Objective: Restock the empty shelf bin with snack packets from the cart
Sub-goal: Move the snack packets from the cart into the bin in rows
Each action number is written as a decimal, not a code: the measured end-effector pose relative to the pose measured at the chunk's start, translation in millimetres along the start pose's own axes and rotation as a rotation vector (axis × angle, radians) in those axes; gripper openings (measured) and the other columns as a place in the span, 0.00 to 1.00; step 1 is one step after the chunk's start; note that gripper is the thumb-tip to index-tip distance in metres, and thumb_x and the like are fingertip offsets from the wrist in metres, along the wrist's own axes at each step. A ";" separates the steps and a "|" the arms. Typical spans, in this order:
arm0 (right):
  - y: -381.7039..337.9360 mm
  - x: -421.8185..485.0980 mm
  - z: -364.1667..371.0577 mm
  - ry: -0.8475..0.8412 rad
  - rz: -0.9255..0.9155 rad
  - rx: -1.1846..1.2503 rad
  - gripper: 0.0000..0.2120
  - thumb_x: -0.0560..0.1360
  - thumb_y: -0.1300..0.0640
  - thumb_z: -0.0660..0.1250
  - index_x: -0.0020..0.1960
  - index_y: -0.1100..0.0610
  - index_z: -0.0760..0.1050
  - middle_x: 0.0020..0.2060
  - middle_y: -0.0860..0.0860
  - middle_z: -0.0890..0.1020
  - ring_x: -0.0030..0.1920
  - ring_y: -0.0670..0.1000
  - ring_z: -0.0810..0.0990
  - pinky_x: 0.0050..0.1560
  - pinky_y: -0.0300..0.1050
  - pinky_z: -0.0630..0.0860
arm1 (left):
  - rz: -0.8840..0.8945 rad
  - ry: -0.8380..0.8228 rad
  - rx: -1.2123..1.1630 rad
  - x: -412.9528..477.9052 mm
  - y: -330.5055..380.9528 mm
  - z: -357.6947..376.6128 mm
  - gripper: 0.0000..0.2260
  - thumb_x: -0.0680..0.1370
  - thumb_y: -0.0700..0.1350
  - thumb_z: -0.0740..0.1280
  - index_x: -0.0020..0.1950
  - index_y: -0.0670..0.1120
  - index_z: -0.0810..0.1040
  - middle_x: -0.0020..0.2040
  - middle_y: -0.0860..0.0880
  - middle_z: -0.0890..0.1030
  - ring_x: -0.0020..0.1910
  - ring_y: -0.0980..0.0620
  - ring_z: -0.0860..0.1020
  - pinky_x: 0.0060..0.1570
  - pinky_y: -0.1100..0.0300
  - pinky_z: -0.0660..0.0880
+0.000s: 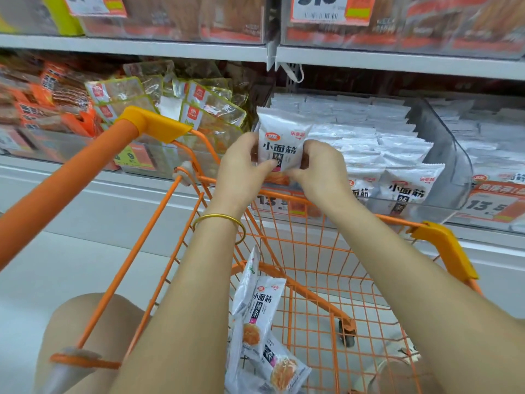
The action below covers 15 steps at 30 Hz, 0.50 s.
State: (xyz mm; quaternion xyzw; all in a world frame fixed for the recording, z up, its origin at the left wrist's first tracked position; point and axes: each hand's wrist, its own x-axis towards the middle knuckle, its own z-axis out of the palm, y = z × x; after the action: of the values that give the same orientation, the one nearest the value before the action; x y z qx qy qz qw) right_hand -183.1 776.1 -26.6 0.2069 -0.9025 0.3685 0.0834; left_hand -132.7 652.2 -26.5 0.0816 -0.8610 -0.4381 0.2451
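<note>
While the left hand (241, 166) and right hand (321, 169) each pinch a lower corner of one white snack packet (281, 137), thumbs in front and fingers curled behind, its bottom edge is hidden by them. It stands upright above the far rim of the orange cart (312, 251), just before the near left corner of the clear shelf bin (443, 149). Rows of like packets (369, 129) fill that bin, the back ones blurred to plain white. More packets (264, 308) lie at the cart's near end, the lowest cut off by the frame edge. A gold bangle (221, 218) circles the left wrist. A price label (270, 201) on the shelf's front edge is partly hidden behind cart wire.
</note>
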 end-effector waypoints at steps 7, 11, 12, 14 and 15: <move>-10.5 1.7 -2.7 0.038 0.009 -0.018 0.09 0.72 0.54 0.70 0.45 0.59 0.74 0.37 0.51 0.77 0.40 0.53 0.76 0.37 0.46 0.71 | -0.005 0.040 0.420 3.6 -8.4 5.7 0.12 0.74 0.48 0.70 0.53 0.43 0.77 0.52 0.45 0.73 0.55 0.45 0.69 0.51 0.58 0.64; -11.0 3.6 -2.0 -0.055 0.109 -0.147 0.14 0.72 0.53 0.70 0.34 0.57 0.69 0.31 0.51 0.74 0.38 0.57 0.76 0.32 0.43 0.64 | -0.030 0.043 0.316 0.5 -3.6 8.1 0.14 0.73 0.44 0.71 0.56 0.41 0.75 0.54 0.43 0.72 0.55 0.44 0.72 0.55 0.55 0.69; -11.4 2.4 -1.7 -0.065 0.141 -0.175 0.17 0.72 0.53 0.70 0.32 0.56 0.67 0.29 0.51 0.72 0.37 0.56 0.75 0.30 0.43 0.63 | -0.047 0.051 0.288 -0.2 -2.7 8.2 0.15 0.73 0.44 0.71 0.57 0.41 0.74 0.55 0.43 0.71 0.56 0.45 0.71 0.55 0.56 0.69; -11.8 0.4 0.9 -0.079 0.173 -0.219 0.20 0.72 0.51 0.71 0.30 0.55 0.64 0.29 0.51 0.71 0.37 0.56 0.74 0.29 0.42 0.62 | -0.067 0.054 0.343 -1.7 -1.9 8.8 0.14 0.74 0.45 0.70 0.56 0.41 0.74 0.56 0.43 0.70 0.56 0.44 0.71 0.54 0.55 0.69; -12.0 0.2 2.3 -0.087 0.171 -0.231 0.19 0.71 0.51 0.71 0.30 0.55 0.64 0.31 0.51 0.72 0.38 0.57 0.75 0.31 0.42 0.63 | -0.075 0.049 0.398 -2.6 -2.1 9.6 0.12 0.74 0.45 0.70 0.54 0.41 0.75 0.55 0.43 0.69 0.56 0.43 0.71 0.52 0.53 0.69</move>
State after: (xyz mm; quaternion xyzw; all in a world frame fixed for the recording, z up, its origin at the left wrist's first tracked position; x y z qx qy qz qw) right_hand -178.1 766.8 -20.6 0.1341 -0.9560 0.2585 0.0360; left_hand -135.3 658.7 -33.9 0.1710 -0.9207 -0.2661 0.2288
